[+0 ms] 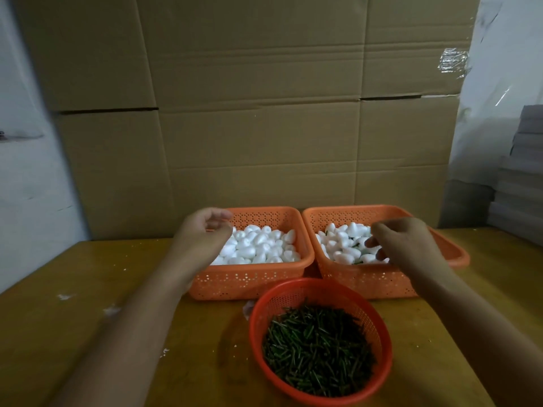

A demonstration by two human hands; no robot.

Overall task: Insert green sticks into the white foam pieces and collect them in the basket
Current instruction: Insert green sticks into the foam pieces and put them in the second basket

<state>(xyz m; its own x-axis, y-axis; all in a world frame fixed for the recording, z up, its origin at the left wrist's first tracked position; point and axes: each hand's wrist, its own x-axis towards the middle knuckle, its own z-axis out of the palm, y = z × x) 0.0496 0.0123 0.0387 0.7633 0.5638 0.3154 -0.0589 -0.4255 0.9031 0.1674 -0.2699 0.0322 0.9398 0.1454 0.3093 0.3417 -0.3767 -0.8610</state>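
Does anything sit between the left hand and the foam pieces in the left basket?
Nothing visible does. The left hand hovers over the near-left corner of the left basket, whose top is open, with the white foam pieces lying exposed right beside it.

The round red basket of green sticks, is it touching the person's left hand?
Apart. The head view shows the left hand up over the left orange basket, with bare table between it and the round red basket.
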